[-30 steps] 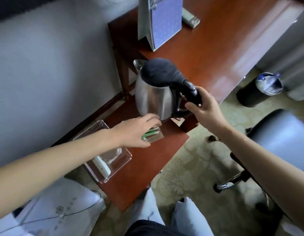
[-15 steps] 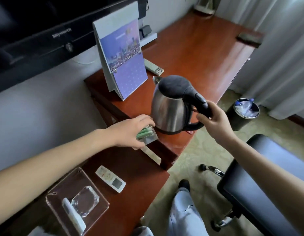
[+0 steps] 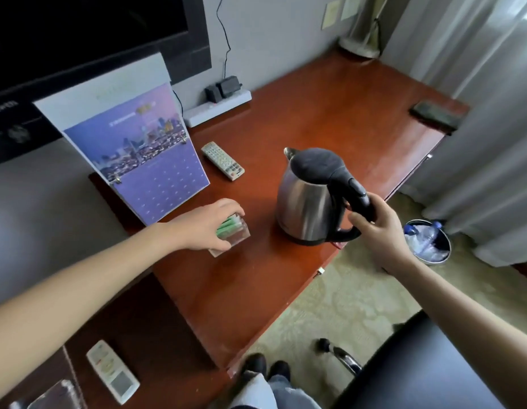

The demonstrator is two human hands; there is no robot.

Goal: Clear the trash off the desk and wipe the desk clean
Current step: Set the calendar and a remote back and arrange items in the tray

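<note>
The desk [image 3: 345, 119] is seen free of loose trash. No cloth is in view, so wiping is judged not yet begun. The steel kettle [image 3: 306, 208] is held near the front edge, its handle wrapped by the curled fingers of the right hand [image 3: 374, 231]. Toward the left edge, the clear holder of green sachets [image 3: 231, 231] is gripped from above by the left hand [image 3: 203, 228], fingers curled.

wall [image 3: 271, 31] grey | carpet [image 3: 345, 305] beige, patterned | curtains [image 3: 478, 113] pale grey | chair [image 3: 433, 367] black
</note>
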